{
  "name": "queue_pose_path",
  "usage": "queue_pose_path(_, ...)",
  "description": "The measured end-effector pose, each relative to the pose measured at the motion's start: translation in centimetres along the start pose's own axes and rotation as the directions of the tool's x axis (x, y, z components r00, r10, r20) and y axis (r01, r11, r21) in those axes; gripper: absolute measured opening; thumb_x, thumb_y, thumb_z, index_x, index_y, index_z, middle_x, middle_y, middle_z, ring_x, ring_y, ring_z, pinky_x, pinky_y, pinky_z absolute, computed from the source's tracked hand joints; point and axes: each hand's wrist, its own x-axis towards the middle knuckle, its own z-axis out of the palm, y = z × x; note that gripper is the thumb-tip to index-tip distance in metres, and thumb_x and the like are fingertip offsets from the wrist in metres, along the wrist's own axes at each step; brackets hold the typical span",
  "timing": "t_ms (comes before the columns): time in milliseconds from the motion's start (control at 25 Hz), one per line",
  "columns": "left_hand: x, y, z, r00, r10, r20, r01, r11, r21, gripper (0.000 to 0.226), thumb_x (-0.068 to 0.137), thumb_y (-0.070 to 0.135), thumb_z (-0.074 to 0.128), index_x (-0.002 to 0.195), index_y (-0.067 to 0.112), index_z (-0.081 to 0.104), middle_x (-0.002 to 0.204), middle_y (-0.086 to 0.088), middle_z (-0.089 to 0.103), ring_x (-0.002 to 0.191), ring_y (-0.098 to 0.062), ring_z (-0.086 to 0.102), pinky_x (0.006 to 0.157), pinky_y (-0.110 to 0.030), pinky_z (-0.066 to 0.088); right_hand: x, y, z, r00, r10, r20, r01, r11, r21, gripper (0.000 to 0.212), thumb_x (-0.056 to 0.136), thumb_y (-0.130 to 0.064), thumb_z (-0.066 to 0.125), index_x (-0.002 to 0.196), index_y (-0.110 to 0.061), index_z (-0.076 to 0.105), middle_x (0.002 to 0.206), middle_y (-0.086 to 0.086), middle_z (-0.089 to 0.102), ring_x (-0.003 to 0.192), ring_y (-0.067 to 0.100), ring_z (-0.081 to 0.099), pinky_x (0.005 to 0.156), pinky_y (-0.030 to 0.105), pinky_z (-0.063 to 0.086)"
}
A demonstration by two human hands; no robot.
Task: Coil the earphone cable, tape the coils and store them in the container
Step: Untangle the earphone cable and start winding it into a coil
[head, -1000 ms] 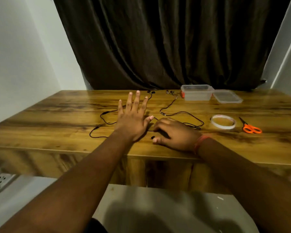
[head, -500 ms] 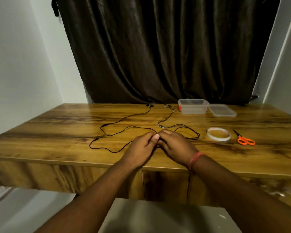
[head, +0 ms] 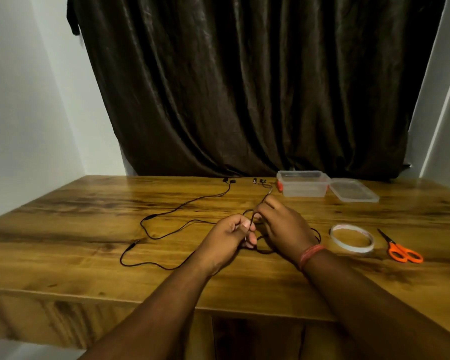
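Wooden counter [head: 63, 229] in front of a dark curtain [head: 244, 87]. Left hand [head: 226, 236] curled, pinching the black earphone cable [head: 182, 203] near counter centre; right hand [head: 283, 227] just beside it, fingers also pinching cable that runs up toward the far earbuds [head: 258, 181]. Loose cable loops lie across the counter to the left. Clear container [head: 303, 183] at far edge, its lid [head: 353, 190] beside it. Tape roll [head: 352, 238] and orange scissors [head: 400, 249] lie right of the hands. Orange band on right wrist.
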Motion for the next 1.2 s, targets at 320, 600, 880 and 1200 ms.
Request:
queue_pose_path(320,-0.4,1.9,-0.7,0.998,0.058,-0.024,-0.062,0.833,-0.55,0.012,0.091,0.009,0.058,0.1,0.003,0.063,0.082,-0.007,0.067,0.069,-0.012,0.064,0.066,-0.024,0.057,0.1,-0.7,1.0,0.987,-0.05,0.15,0.042,0.997,0.057,0.02,0.101,-0.034,0.04,0.112,-0.026,0.055,0.106,-0.005,0.061,0.09,0.02,0.061,0.071,0.036,0.05)
queue_pose_path(600,-0.4,1.6,-1.4,0.968,0.066,-0.242,-0.199,0.788,-0.583,0.024,0.088,0.005,0.061,0.11,-0.002,0.063,0.107,-0.023,0.072,0.104,-0.033,0.07,0.086,-0.036,0.058,-1.2,-3.3,0.0,0.952,-0.244,0.185,0.261,0.963,-0.07,0.028,0.103,-0.043,0.034,0.115,-0.025,0.052,0.105,-0.005,0.064,0.083,0.02,0.063,0.061,0.031,0.038)
queue_pose_path(880,-0.8,0.7,-0.6,0.964,0.063,-0.258,-0.129,0.959,-0.25,0.02,0.097,0.0,0.055,0.106,0.011,0.068,0.101,-0.006,0.077,0.101,-0.019,0.072,0.088,-0.035,0.055,-1.6,-4.2,-2.3,0.967,-0.231,0.111,0.234,0.972,-0.015,0.023,0.098,-0.04,0.044,0.105,-0.029,0.063,0.096,-0.01,0.065,0.077,0.014,0.062,0.059,0.03,0.046)
queue_pose_path(1200,-1.5,0.3,-0.2,0.999,0.013,0.049,-0.004,0.983,-0.181,0.022,0.102,0.0,0.043,0.106,0.003,0.065,0.09,-0.01,0.07,0.082,-0.021,0.066,0.086,-0.039,0.051,-1.7,-2.3,-3.2,0.996,-0.015,-0.088,0.016,1.0,0.011,0.01,0.09,-0.023,0.06,0.099,-0.028,0.06,0.096,-0.012,0.051,0.071,0.008,0.054,0.054,0.023,0.037)
